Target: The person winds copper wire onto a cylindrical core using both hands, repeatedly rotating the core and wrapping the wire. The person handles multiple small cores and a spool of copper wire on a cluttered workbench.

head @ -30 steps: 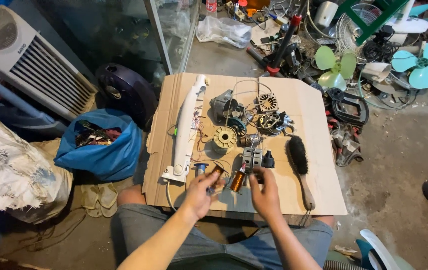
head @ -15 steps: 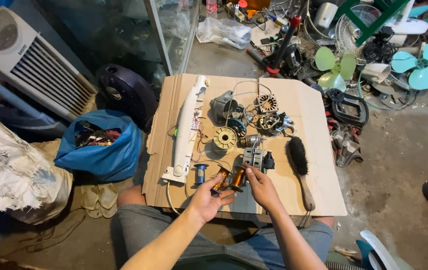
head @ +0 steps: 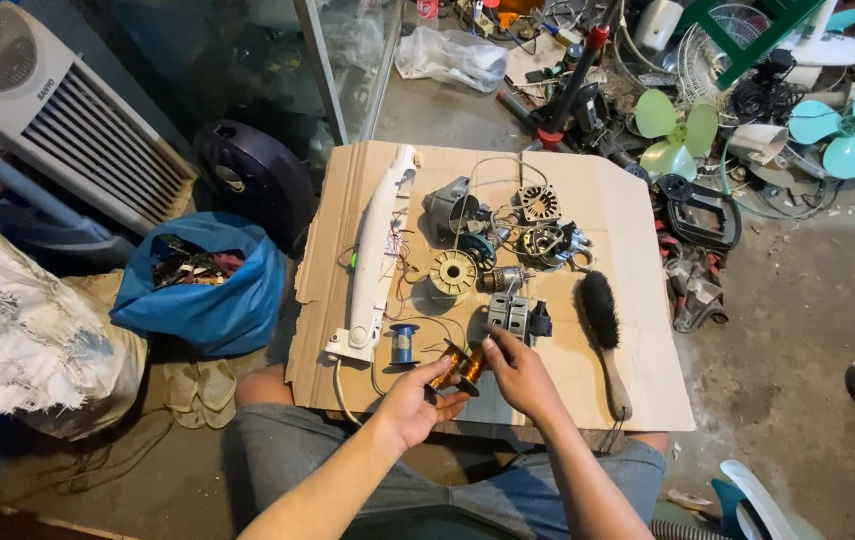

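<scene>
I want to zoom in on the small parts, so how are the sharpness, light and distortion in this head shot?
Head view: the copper wire spool between the left hand and right hand is small and slightly soft; light on the cardboard sheet is flat and even, with weak shadows and no strong glare; the wide lens bends the frame edges, and the upper left is dim.

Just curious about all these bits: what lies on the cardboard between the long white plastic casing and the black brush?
In the head view, between the white casing and the black brush lie a cream round spool, grey motor parts, a small grey block and thin wires.
</scene>
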